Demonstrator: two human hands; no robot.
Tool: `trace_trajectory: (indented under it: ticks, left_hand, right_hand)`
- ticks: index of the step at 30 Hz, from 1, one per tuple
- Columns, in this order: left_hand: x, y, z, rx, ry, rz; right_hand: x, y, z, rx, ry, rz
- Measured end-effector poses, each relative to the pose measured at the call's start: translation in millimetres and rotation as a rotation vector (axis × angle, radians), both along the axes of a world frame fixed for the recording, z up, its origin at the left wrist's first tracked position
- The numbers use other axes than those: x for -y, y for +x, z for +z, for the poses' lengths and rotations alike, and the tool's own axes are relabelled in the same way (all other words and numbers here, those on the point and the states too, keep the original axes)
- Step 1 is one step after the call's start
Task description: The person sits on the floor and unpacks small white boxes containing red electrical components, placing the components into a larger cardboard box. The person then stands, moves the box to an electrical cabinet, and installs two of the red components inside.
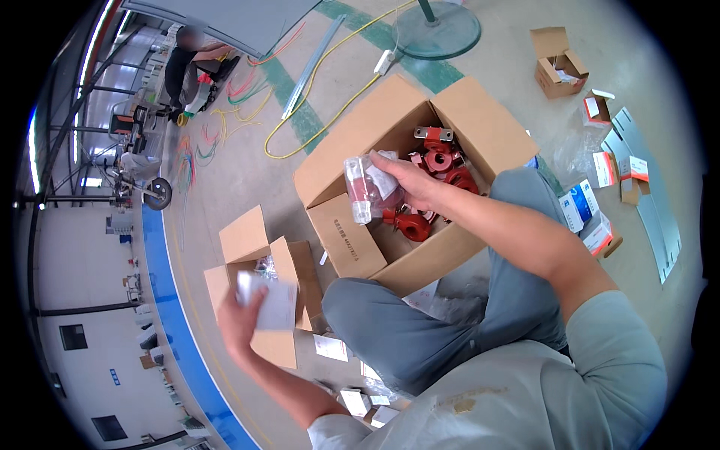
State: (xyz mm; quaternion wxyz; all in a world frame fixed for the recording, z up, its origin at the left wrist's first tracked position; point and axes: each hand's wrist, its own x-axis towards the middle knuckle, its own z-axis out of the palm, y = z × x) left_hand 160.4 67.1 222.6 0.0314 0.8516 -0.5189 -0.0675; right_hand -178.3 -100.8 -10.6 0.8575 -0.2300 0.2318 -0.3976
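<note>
In my right hand point(411, 182) is a red part in clear plastic wrap point(367, 189), with a metal bar end showing; my closed fingers grip it above the large cardboard box point(420, 281). Inside that box lie several red ring-shaped parts point(412, 225), some with metal terminals point(433, 134). My left hand point(240, 315), slightly blurred, pinches a flat white sheet or packet point(276, 306) by its left edge. This sheet hangs over the smaller open carton point(304, 274), which has crumpled clear plastic point(266, 265) inside.
My bent legs point(397, 322) flank the large box's near side. Small opened cartons point(634, 176) and a long metal strip point(652, 202) lie to the right. A yellow cable point(315, 82) and round stand base point(436, 34) are beyond. Far left, another person point(180, 71) crouches near loose wires.
</note>
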Motion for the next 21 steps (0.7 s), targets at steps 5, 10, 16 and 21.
trace_trajectory:
  ticks: [5,10,16,21]
  left_hand:
    - [-16.4,-44.2,-64.1,-0.372,-0.245,-0.105]
    - [50.0,-148.9,-172.1,-1.2,-0.404,-0.219]
    - [72.4,-152.8,-218.2,-1.5,-0.549,0.078]
    - [71.8,-144.9,-218.4,-1.584,-0.576,0.109]
  right_hand:
    - [-8.0,10.0,4.0,-0.194,-0.085,-0.008]
    - [-27.1,17.3,12.0,-0.272,-0.146,0.066]
    - [-22.9,-6.7,29.3,-0.347,-0.229,0.086]
    - [-12.8,-13.6,33.4,-0.445,-0.392,0.162]
